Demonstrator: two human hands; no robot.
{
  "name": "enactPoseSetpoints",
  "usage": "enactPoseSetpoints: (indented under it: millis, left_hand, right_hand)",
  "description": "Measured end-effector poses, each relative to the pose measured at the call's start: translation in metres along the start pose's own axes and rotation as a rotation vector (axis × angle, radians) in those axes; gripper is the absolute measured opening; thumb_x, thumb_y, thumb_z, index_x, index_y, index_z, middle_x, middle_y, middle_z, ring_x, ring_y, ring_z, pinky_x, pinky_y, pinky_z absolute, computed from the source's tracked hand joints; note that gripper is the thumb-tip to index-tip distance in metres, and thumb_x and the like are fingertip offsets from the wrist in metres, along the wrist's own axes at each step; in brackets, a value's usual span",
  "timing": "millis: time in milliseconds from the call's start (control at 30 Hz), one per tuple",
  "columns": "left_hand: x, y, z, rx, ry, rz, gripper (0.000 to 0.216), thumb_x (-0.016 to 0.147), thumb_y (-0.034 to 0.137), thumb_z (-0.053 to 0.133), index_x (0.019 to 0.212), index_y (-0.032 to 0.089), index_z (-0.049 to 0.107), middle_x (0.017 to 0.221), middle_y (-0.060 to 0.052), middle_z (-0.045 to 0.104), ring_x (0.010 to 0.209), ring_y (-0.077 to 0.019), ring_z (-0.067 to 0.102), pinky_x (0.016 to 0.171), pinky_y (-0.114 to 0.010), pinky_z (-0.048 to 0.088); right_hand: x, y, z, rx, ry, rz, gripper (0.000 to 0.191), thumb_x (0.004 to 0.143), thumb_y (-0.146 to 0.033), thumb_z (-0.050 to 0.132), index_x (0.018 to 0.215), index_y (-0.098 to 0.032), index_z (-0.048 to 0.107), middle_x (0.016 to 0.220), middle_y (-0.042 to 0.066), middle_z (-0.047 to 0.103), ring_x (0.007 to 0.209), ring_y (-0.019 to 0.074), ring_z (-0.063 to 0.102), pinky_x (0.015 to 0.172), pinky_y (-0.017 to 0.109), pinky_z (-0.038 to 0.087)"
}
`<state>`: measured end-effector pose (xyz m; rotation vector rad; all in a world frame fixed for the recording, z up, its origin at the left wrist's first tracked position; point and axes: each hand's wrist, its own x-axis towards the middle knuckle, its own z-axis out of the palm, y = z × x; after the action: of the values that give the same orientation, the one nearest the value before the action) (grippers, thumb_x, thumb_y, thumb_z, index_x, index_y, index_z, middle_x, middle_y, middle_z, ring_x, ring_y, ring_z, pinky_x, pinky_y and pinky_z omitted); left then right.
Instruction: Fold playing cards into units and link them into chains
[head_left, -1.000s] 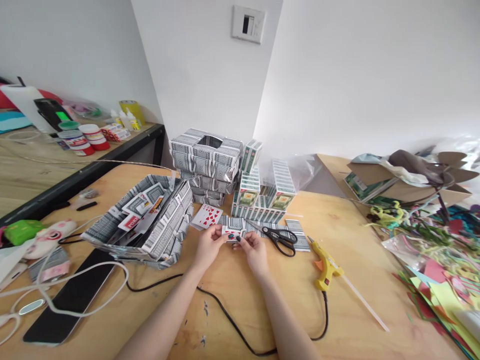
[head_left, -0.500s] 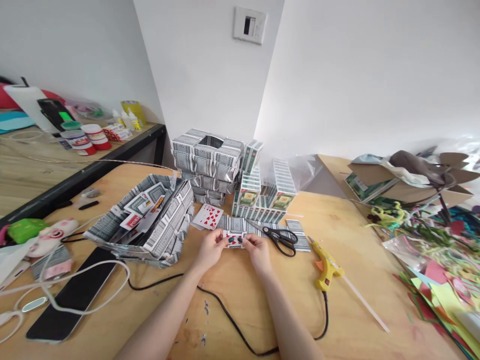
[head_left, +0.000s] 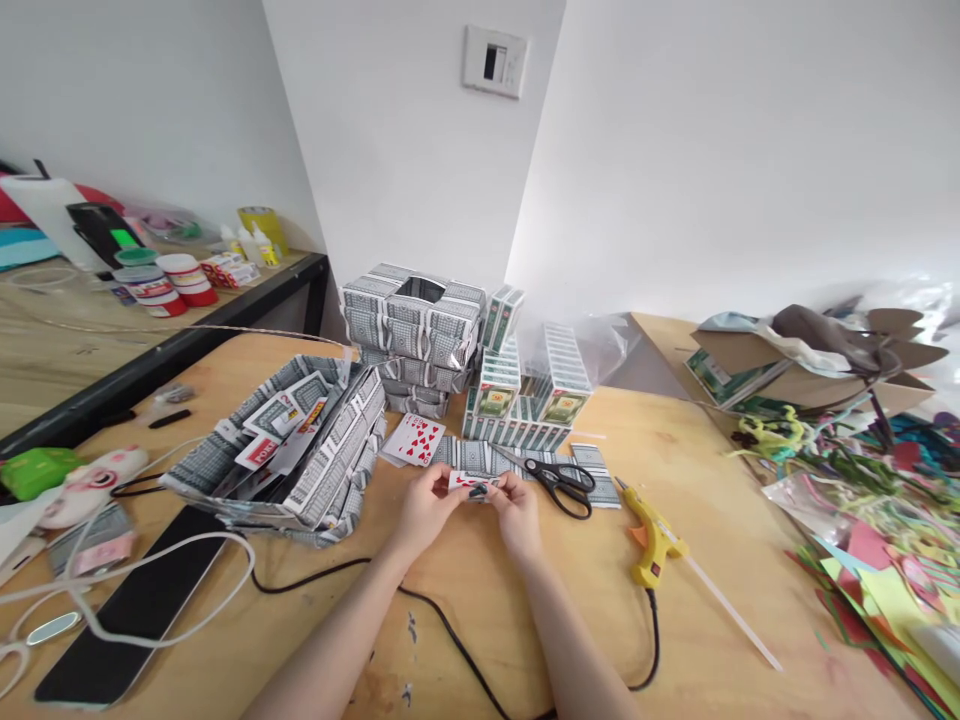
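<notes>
Between my hands is a playing card (head_left: 466, 480) with red pips, its long side running left to right. My left hand (head_left: 429, 505) pinches its left end. My right hand (head_left: 516, 510) grips the other end, thumb laid on the card's face. Just beyond lie patterned grey card pieces (head_left: 487, 457), and black-handled scissors (head_left: 561, 480) rest by my right hand. A pile of cards with a ten of hearts (head_left: 420, 440) on top sits past my left hand. Farther right lies a yellow glue gun (head_left: 655, 545) with a clear glue stick at its back.
On the left stands a basket made of folded cards (head_left: 330, 465), holding loose cards. Behind are a card-built box (head_left: 420, 320) and stacked card packs (head_left: 517, 400). A phone (head_left: 127, 620) and white cable lie front left. Coloured scraps (head_left: 885, 590) cover the right side. A black cord crosses beneath my forearms.
The card between my fingers has tilted and shifted slightly right, with more of its white edge showing on the left. My thumbs have moved closer together. The view has shifted a little.
</notes>
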<state>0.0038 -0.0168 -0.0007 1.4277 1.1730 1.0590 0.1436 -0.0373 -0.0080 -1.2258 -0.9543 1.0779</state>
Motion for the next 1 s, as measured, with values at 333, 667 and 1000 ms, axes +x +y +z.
enactPoseSetpoints:
  millis: [333, 667, 1000]
  left_hand:
    - [0.003, -0.003, -0.002, 0.123, -0.025, 0.013, 0.014, 0.07, 0.027, 0.055, 0.062, 0.015, 0.056, 0.055, 0.002, 0.055, 0.053, -0.0117, 0.049, 0.049, -0.02, 0.035]
    - [-0.005, -0.001, -0.002, 0.222, 0.026, 0.147, 0.016, 0.076, 0.028, 0.05, 0.084, 0.018, 0.061, 0.072, -0.001, 0.063, 0.063, -0.0132, 0.056, 0.058, -0.022, 0.043]
    - [-0.003, 0.001, -0.001, -0.039, -0.061, 0.014, 0.026, 0.081, 0.035, 0.045, 0.096, 0.017, 0.054, 0.069, 0.0, 0.06, 0.051, -0.0113, 0.053, 0.045, -0.021, 0.043]
  right_hand:
    - [0.003, -0.006, -0.01, 0.042, -0.069, 0.023, 0.027, 0.065, -0.034, 0.066, 0.087, -0.019, 0.069, 0.074, 0.002, 0.063, 0.065, 0.0157, 0.053, 0.06, 0.027, 0.042]
    - [0.004, -0.006, -0.008, -0.104, -0.125, 0.024, 0.025, 0.067, -0.039, 0.065, 0.077, -0.016, 0.067, 0.055, -0.001, 0.056, 0.041, 0.0084, 0.041, 0.038, 0.021, 0.032]
    - [-0.005, -0.004, 0.005, 0.14, -0.234, 0.131, 0.027, 0.072, -0.044, 0.059, 0.08, -0.021, 0.047, 0.059, -0.005, 0.055, 0.039, 0.0112, 0.052, 0.041, 0.026, 0.046]
